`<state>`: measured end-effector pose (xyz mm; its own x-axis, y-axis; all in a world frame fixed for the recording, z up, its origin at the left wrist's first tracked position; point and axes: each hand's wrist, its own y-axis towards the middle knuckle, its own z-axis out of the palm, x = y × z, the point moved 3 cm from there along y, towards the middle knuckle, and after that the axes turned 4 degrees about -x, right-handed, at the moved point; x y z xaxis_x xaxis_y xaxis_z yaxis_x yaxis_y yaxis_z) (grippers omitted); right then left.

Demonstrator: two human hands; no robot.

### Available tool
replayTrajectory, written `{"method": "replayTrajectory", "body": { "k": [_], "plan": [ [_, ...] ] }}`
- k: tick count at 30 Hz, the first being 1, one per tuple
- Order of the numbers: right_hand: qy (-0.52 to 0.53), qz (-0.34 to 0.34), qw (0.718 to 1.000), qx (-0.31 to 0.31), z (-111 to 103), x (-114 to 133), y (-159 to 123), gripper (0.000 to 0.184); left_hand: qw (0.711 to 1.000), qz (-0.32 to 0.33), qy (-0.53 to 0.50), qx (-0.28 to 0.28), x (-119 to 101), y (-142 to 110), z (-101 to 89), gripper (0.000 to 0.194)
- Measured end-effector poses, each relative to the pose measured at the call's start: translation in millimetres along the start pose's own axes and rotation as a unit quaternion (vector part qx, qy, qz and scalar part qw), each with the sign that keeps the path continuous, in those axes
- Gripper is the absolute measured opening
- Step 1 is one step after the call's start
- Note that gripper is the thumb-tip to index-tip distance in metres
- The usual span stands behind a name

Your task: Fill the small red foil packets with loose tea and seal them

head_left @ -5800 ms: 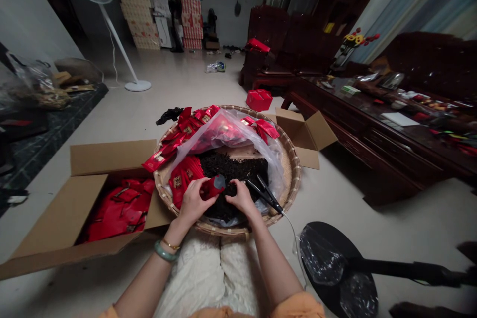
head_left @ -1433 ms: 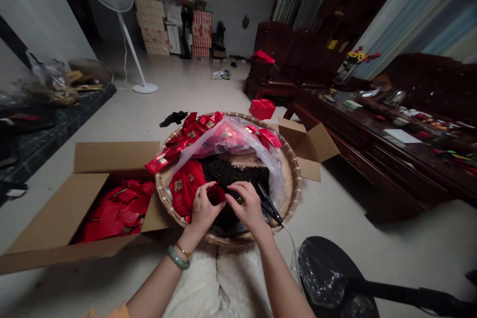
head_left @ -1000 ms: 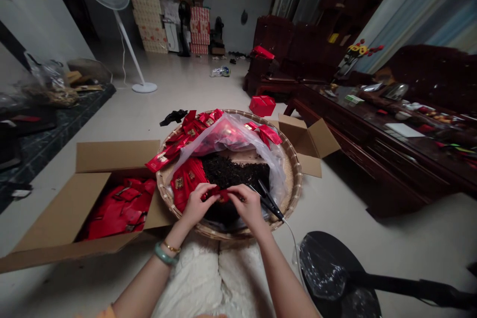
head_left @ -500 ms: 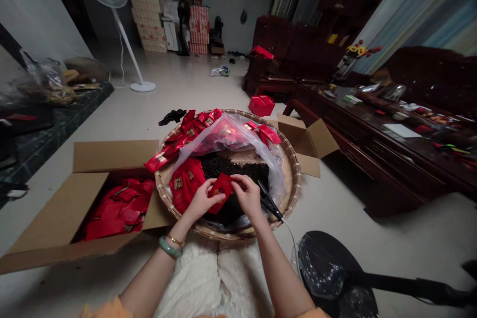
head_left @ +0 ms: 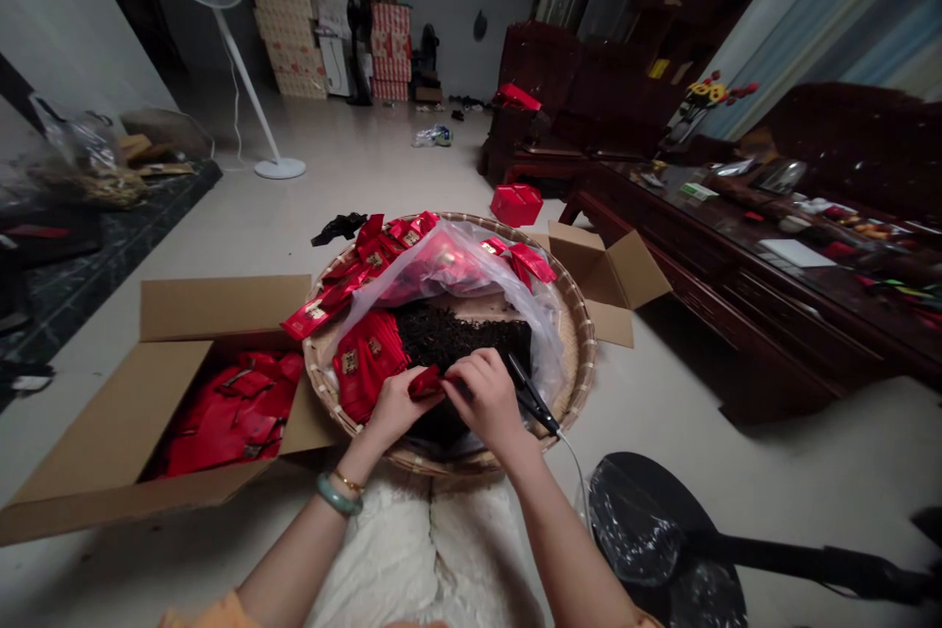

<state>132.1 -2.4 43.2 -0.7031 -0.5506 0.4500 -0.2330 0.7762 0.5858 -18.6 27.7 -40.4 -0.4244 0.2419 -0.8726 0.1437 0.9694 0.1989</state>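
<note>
Our left hand [head_left: 397, 409] grips a small red sachet [head_left: 425, 383], its fingers clenched on the sachet's near end. Our right hand [head_left: 490, 402] sits just beside it, fingers curled, though we cannot tell whether they hold the sachet. The sachet is over loose dark tea [head_left: 456, 339], near the front of a round bamboo tray [head_left: 579, 343]. Corded black tongs [head_left: 531, 395] lie by our right hand, and more red sachets [head_left: 366, 363] lie at the tray's left side.
</note>
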Motion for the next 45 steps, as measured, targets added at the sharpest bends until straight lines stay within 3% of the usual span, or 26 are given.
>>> {"method": "replayTrajectory", "body": {
  "k": [3,9,17,23,28,30,32,36,41,45],
  "plan": [
    [-0.027,-0.015,0.999,0.032,-1,10,-4,0.007,0.999,0.039,-0.021,-0.018,-2,-1,-1.5,0.023],
    [-0.084,0.029,0.991,0.097,-1,24,-12,0.011,0.994,0.101,-0.028,-0.039,-6,-5,-3.8,0.026],
    [-0.032,0.031,0.986,0.162,-2,34,-13,0.012,0.991,0.127,0.004,-0.027,-1,-13,-0.5,0.029],
    [0.032,-0.014,0.990,0.135,-31,53,-8,0.024,0.988,0.137,-0.046,-0.054,-5,-16,-2.1,0.020],
    [0.133,0.010,0.991,0.014,-56,46,-6,0.021,0.987,0.132,-0.068,-0.053,-19,-19,-9.6,0.022],
    [0.135,0.067,0.988,-0.018,-48,25,-9,0.021,0.988,0.132,-0.069,-0.049,-19,-20,-10.9,0.022],
    [0.118,0.131,0.984,-0.009,-28,-3,-16,0.022,0.988,0.127,-0.072,-0.051,-15,-20,-10.0,0.022],
    [0.016,0.168,0.979,0.117,28,-47,-33,0.027,0.990,0.050,-0.095,-0.088,5,-15,-3.2,0.029],
    [-0.051,0.184,0.959,0.208,67,-61,-43,0.060,0.988,-0.028,-0.075,-0.136,24,0,0.3,0.032],
    [-0.056,0.214,0.947,0.234,73,-63,-43,0.045,0.989,-0.006,-0.020,-0.147,19,8,-7.9,0.036]
  ]
}}
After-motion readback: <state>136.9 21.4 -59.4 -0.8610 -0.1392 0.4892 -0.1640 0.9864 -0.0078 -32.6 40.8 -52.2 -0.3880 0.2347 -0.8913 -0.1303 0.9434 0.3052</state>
